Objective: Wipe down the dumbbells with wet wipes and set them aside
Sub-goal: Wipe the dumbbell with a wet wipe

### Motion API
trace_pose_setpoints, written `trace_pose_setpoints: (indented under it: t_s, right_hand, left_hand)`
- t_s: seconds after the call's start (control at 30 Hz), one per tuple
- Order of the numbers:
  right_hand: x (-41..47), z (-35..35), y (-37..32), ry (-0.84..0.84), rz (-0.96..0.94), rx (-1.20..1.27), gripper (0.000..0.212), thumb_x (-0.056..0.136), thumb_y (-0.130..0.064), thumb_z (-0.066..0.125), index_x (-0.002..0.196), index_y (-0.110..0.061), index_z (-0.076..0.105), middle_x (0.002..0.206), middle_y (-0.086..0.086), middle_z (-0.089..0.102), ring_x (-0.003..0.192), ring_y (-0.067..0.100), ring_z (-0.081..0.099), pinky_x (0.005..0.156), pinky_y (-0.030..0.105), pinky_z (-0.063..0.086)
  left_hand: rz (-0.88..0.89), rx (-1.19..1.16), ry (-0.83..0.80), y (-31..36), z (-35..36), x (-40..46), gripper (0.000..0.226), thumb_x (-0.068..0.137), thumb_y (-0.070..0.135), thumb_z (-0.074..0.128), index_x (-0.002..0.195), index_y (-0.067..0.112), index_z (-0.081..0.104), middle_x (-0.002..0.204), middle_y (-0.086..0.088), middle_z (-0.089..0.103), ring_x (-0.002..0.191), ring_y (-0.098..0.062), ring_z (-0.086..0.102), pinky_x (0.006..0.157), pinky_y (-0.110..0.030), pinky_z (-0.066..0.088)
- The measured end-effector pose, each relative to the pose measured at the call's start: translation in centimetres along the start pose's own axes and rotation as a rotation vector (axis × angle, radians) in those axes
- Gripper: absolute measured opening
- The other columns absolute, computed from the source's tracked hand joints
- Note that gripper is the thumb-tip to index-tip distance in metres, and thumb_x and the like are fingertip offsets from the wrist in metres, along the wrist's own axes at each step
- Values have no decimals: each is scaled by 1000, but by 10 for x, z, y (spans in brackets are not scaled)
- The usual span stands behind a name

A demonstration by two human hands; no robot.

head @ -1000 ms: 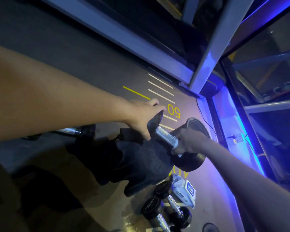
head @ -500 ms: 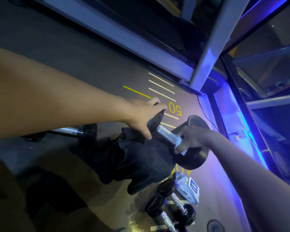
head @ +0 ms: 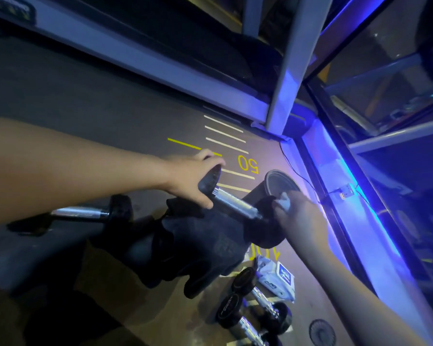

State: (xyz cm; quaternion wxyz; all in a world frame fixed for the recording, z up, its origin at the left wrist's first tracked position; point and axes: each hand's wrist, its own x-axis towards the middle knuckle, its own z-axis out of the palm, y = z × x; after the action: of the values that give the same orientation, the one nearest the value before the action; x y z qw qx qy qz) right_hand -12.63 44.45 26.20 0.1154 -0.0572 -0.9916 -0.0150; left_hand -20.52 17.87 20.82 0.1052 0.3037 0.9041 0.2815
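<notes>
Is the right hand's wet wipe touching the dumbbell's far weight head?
Touching. The head view shows the right hand pressing the wet wipe against the dumbbell's far head, no gap visible.

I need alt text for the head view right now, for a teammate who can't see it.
A person's left hand grips one end of a raised dumbbell while the right hand presses a wet wipe against its far head. Below lie a wipes pack and two more dumbbells on a dim gym floor.
</notes>
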Motion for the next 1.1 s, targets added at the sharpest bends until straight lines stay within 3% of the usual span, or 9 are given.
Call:
trace_pose_setpoints:
  t_s: [0.27,0.4,0.47,0.53,0.63,0.8,0.93,1.0,1.1]
  right_hand:
    - [-20,14,-4,-349,545,794,71,78,-24,80,129,-30,31,96,3,60,81,29,69,52,50,60]
    - [-14,15,-3,-352,654,973,53,79,-18,78,124,-14,50,90,7,62,75,26,66,54,57,59]
    - [-12,15,0,-375,670,1057,47,82,-19,77,122,-23,53,95,8,62,72,25,66,50,49,59]
    - [-11,16,0,-370,656,1107,45,82,-20,76,120,-28,54,101,10,63,77,26,67,50,45,58]
    - [-13,16,-2,-322,563,1115,31,81,-13,72,93,-39,61,93,8,60,81,28,64,52,54,58]
    - [-20,15,-4,-232,505,976,18,74,-8,67,90,-17,67,87,2,51,80,32,64,44,57,56]
    - [-16,12,-13,-217,412,829,12,72,-15,63,83,-17,65,78,0,52,72,26,61,48,47,58]
    - [-6,16,-20,-174,297,659,29,62,-37,55,82,-16,60,71,3,59,72,24,61,60,39,52]
    - [12,31,-32,-169,227,604,43,53,-45,55,82,-14,56,67,4,65,69,22,64,52,34,38]
  left_hand:
    - [-107,-302,124,10,1,5,55,79,44,78,125,31,52,129,4,44,117,-10,49,87,-21,34]
    - [-315,-343,132,14,3,11,75,70,47,84,131,31,43,127,-1,41,112,-21,54,75,-32,54]
    - [-488,-450,73,13,3,11,93,63,55,85,138,32,36,129,1,46,105,-23,59,54,-32,54]
    - [-531,-563,24,12,2,11,91,57,60,85,133,32,44,124,0,58,94,-23,67,52,-32,53]
    - [-557,-665,12,16,1,11,74,64,54,86,123,33,47,110,-1,63,78,-20,68,49,-34,55]
    - [-549,-646,182,19,19,7,91,55,58,89,130,32,45,120,7,61,103,-19,64,64,-30,48]
    - [-603,-720,276,16,29,0,63,61,38,80,116,30,53,97,1,67,75,-26,69,46,-30,48]
    - [-582,-752,304,8,31,-7,56,56,36,78,106,22,58,88,-3,67,62,-24,64,44,-31,47]
    - [-589,-764,369,-5,22,-24,50,68,24,80,112,20,55,95,-4,66,72,-22,64,44,-25,45]
